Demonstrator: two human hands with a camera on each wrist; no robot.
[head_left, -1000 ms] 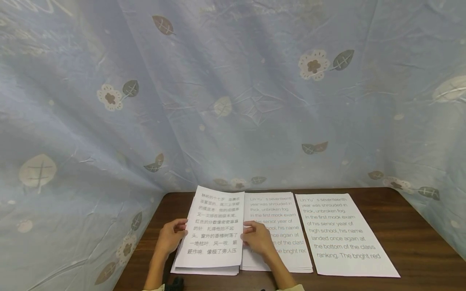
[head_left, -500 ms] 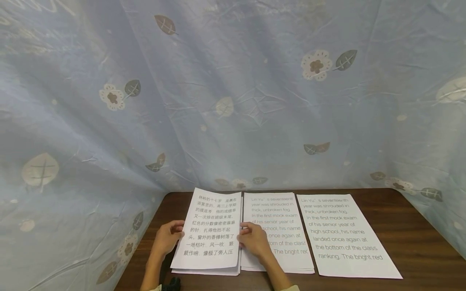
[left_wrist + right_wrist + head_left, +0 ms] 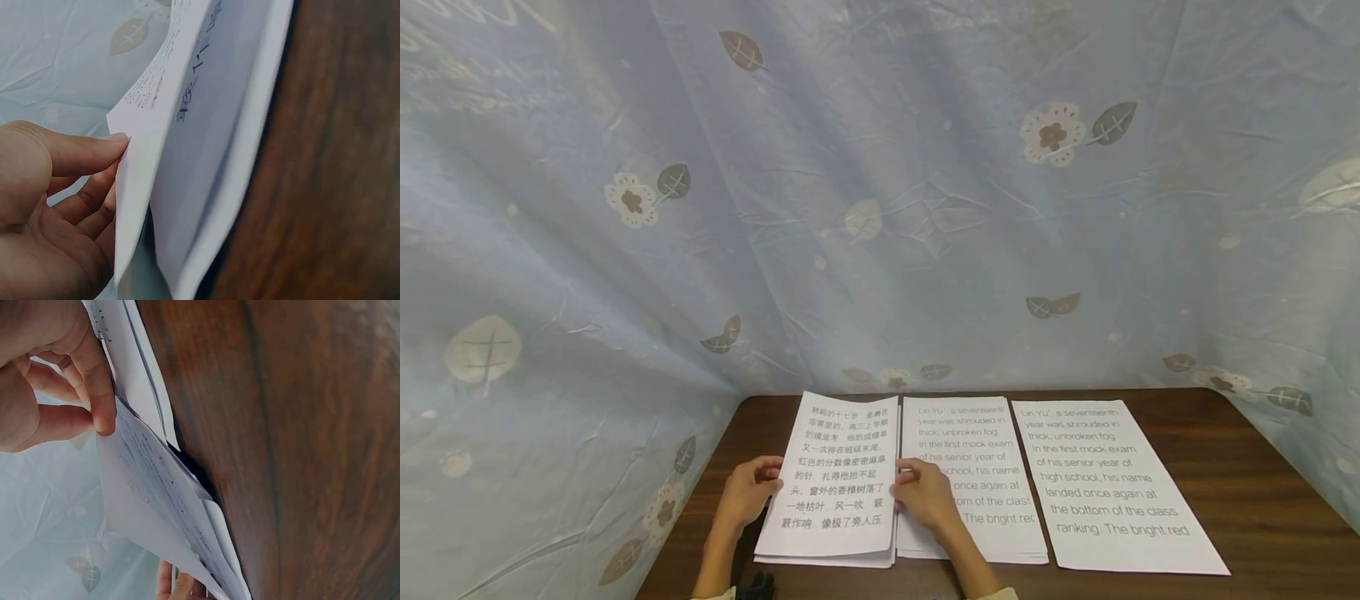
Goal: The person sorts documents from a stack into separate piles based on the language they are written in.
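Observation:
My left hand (image 3: 747, 492) pinches the left edge of a white sheet of paper (image 3: 838, 483) printed with Chinese text. At its opposite edge, my right hand (image 3: 927, 493) pinches the paper between thumb and fingers. Beneath this sheet lies a paper stack (image 3: 850, 562), mostly covered, its front and right edges peeking out. The left wrist view shows the held sheet (image 3: 134, 200) lifted and bent, with a gap above the printed lower paper (image 3: 209, 156). From the right wrist, the raised sheet (image 3: 140, 506) slopes away above the pages.
Right of the held sheet, a stack of English-printed pages (image 3: 992, 542) lies partly under my right forearm. Farther right is another English-printed page (image 3: 1112, 492). All rest on a dark wooden table (image 3: 1247, 467), with a patterned blue curtain (image 3: 925, 317) behind it.
Both hands have shifted slightly left and lowered the Chinese-printed sheet, so it now lines up more closely over the stack beneath. The English pages stay put.

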